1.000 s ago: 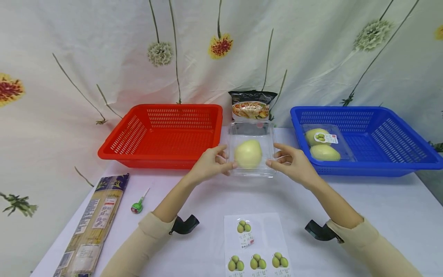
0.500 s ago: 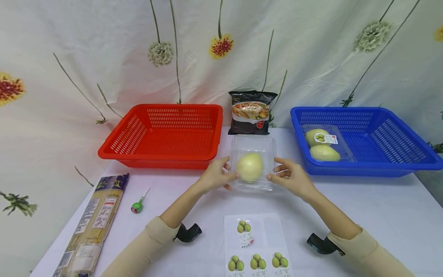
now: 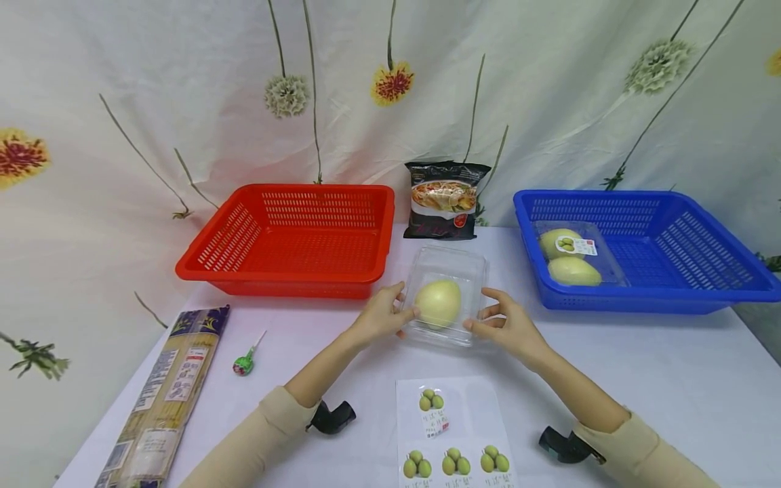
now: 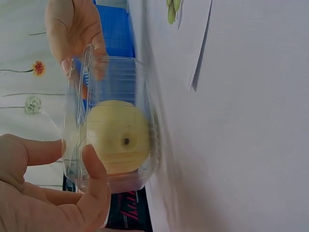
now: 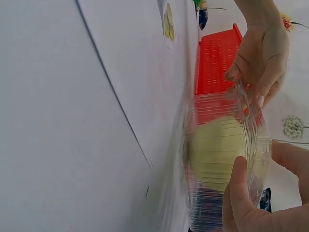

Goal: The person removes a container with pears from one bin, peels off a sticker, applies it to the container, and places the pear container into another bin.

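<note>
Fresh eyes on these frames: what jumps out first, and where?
Probably the bright red basket, left of centre in the head view, and the blue basket over on the right. Between them, the clear box with one pale fruit inside, held at its sides by the left hand and right hand, likely comes next. Then perhaps the labelled pack at the blue basket's left end.

no legible lettering anywhere

Left hand (image 4: 43,209) and right hand (image 4: 75,29) grip a clear box (image 4: 128,77); a yellow fruit (image 4: 120,137) sits inside; blue basket (image 4: 117,29) behind.
</note>
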A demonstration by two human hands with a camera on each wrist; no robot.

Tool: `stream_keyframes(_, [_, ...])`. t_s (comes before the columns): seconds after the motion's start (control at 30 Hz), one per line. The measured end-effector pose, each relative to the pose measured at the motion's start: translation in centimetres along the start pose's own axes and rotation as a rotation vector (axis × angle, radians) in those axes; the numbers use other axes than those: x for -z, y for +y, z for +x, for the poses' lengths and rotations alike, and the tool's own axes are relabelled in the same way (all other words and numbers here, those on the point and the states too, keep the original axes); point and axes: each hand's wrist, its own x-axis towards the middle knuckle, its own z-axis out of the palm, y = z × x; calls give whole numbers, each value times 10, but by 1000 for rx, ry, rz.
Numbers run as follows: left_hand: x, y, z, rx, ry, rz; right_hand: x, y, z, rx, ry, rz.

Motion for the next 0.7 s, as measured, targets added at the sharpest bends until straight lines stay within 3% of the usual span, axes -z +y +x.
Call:
stream_keyframes(0.27, [-7,-6,0,-14,95,-8,-10,2,-1,-48,13,120])
stream_keyframes(0.5, [-11,-11,1,27,167,-97,-21,2,-3,-77,49,218])
stream_keyframes(0.7, [-12,-17,1,38,186,-87,-21,4,0,-80,93,129])
